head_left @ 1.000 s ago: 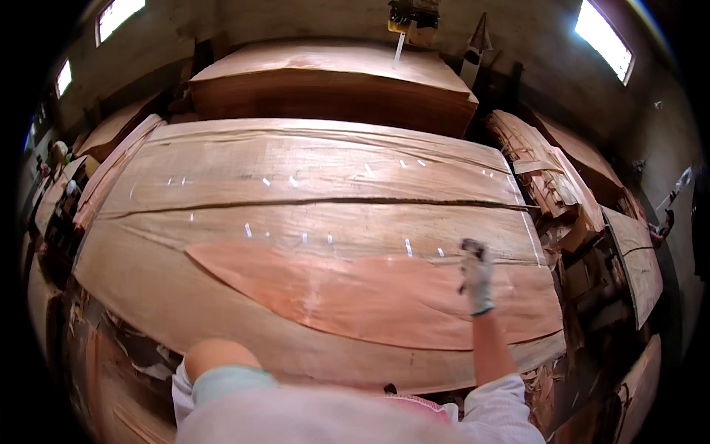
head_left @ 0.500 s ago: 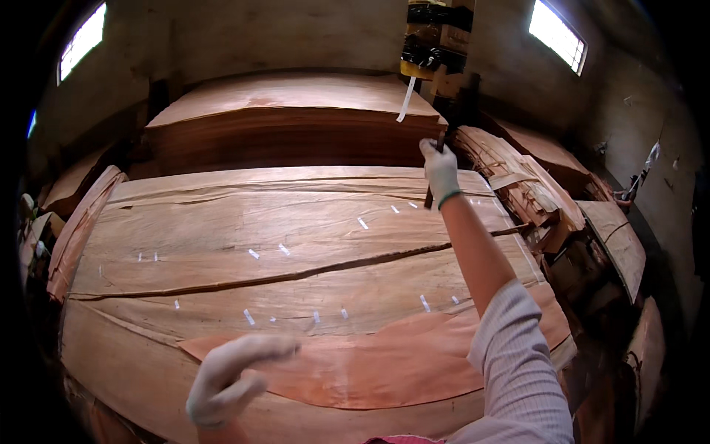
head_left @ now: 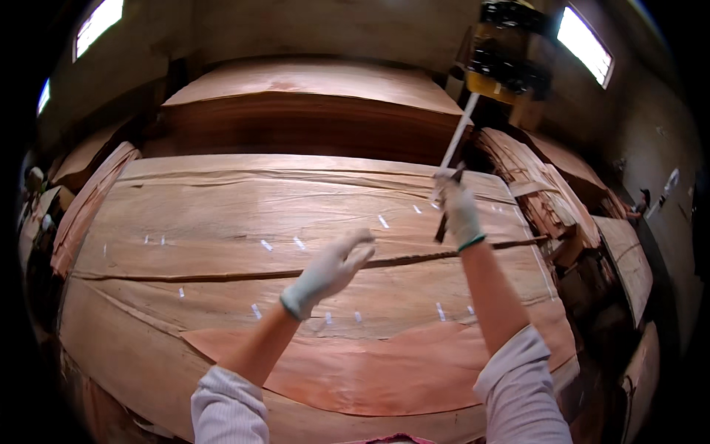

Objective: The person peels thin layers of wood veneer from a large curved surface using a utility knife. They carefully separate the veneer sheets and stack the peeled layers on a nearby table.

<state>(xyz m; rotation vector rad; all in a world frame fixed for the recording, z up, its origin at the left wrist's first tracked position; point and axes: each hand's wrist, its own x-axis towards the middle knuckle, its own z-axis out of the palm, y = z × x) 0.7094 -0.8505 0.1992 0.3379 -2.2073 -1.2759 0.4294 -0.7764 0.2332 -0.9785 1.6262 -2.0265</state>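
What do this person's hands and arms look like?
Left hand and right hand both wear whitish gloves with green wrist edges. Forearms are bare; sleeves are pale, finely ribbed or striped, ending around the elbows.

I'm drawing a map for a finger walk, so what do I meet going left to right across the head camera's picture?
Reddish sheets on the left → gloved left hand → gloved right hand, gripping a dark tool → ragged bundle of thin sheets → whitish thing by the right-hand wall.
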